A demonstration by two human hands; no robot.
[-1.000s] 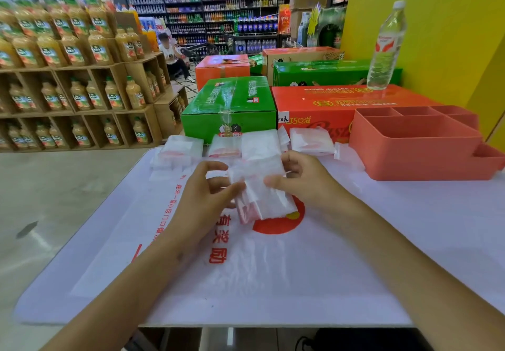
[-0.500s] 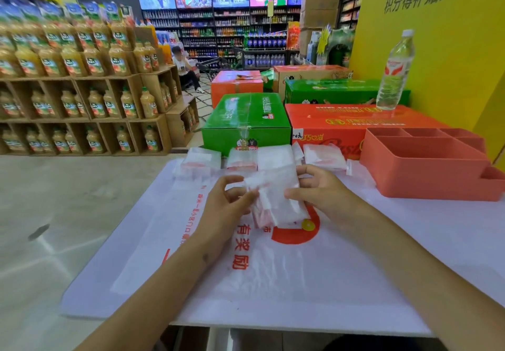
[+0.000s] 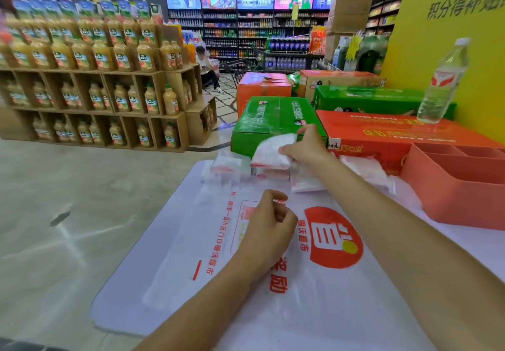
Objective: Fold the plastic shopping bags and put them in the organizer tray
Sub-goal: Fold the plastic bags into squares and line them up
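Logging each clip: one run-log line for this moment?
right hand: holds folded bag | left hand: empty | organizer tray: no bag visible inside

The right hand is stretched forward on a nearly straight bare forearm, raised above the worktop, with its fingers and thumb pinching a folded bag. The left hand sits nearer the body, low over the worktop, fingers loosely curled inward and holding nothing, its forearm running in from the lower left.
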